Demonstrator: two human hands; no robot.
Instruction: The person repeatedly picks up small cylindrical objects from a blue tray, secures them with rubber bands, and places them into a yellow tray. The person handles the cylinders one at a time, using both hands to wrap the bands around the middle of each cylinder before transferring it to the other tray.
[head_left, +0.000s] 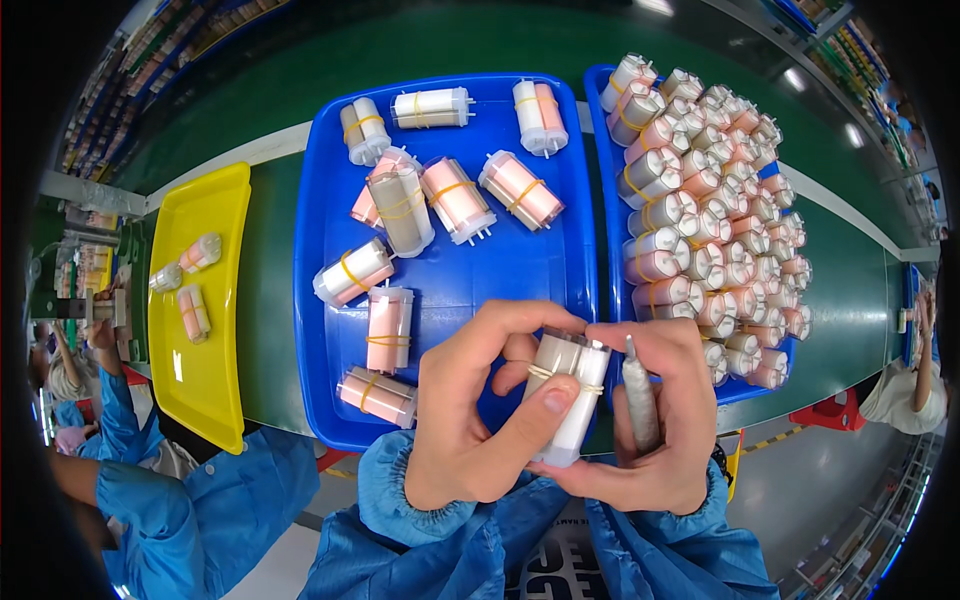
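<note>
In front of my chest, a rubber-banded pair of clear-cased cylinders [577, 428], one grey-beige and one white, stands between both hands. My left hand [465, 415] is closed around its left side, with the thumb pressed across the front near the band. My right hand [686, 405] steadies the same pair, fingertips at its top and thumb along its bottom end. Tucked in the right hand is a grey, tapered, pen-like tool [640, 405], its narrow tip pointing up. The hands are over the front right edge of the blue tray [540, 265].
Similar banded pairs [388, 330], pink, white or grey, lie scattered in the tray. At right, a second blue tray [612, 170] holds many upright ones. A yellow tray [200, 375] at left holds a few pieces. A co-worker's blue sleeve [150, 510] is at lower left.
</note>
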